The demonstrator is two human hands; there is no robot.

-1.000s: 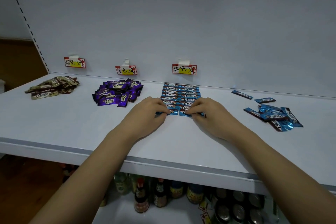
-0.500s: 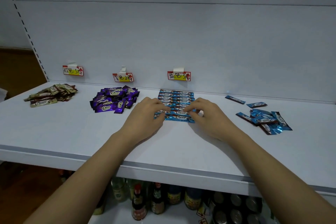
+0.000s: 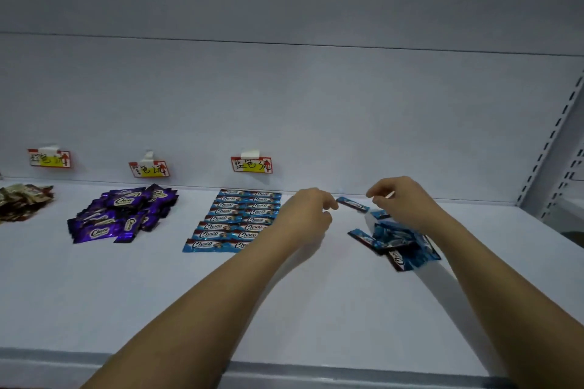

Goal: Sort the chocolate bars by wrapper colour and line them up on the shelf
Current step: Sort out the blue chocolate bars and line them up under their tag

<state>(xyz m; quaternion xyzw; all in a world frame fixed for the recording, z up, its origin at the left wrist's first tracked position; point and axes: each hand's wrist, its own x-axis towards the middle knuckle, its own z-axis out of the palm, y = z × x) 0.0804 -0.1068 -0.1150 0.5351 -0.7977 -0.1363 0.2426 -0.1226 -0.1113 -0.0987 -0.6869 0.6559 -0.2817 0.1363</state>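
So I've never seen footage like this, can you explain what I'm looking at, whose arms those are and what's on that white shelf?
The picture comes from a camera worn on a person's head, looking forward and down, so the two bare arms are the wearer's own. On the white shelf lie chocolate bars sorted by wrapper: a brown pile far left, a purple pile, then neat blue rows, each below a small handwritten tag on the back wall. A loose blue heap waits on the right. The left hand reaches toward a single blue bar, not yet gripping it. The right hand pinches something small; what it is I cannot tell.
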